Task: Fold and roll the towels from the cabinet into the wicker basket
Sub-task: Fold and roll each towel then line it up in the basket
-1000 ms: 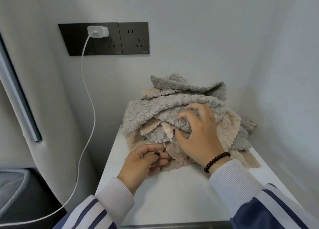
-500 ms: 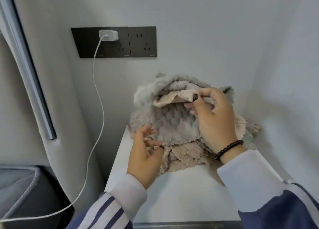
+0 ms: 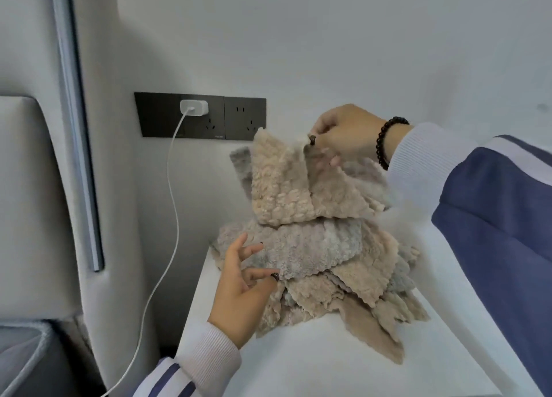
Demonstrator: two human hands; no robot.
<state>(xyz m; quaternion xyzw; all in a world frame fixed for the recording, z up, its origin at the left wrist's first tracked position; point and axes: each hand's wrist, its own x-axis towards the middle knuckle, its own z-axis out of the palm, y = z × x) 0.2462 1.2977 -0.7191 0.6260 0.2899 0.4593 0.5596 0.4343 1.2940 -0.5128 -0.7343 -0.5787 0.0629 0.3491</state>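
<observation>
The right hand (image 3: 343, 133) pinches the top edge of a beige towel (image 3: 286, 187) between thumb and fingers and holds it raised above the towel pile (image 3: 313, 256); half a second earlier this hand was lower, gripping a beige edge at the crest of the pile, and a second ago it lay pressed on top of the heap. The lifted towel now hangs clear of the pile's upper layer, folded vertically on itself, its lower edge just above a grey towel (image 3: 298, 247) on the pile. The left hand (image 3: 242, 286) holds nothing, fingers loosely spread, fingertips touching the front-left edge of that grey towel; it has remained at the pile's front-left side across all three frames, though a second ago its fingers were curled at the pile's base. The pile sits on the white cabinet top (image 3: 298, 360), towards the wall. A black bead bracelet (image 3: 385, 139) is on the right wrist. On the wall behind and left of the pile, a white charger (image 3: 193, 108) is plugged into the black socket panel (image 3: 155, 114), with its cable (image 3: 170, 217) trailing down left of the pile. No wicker basket is in view.
</observation>
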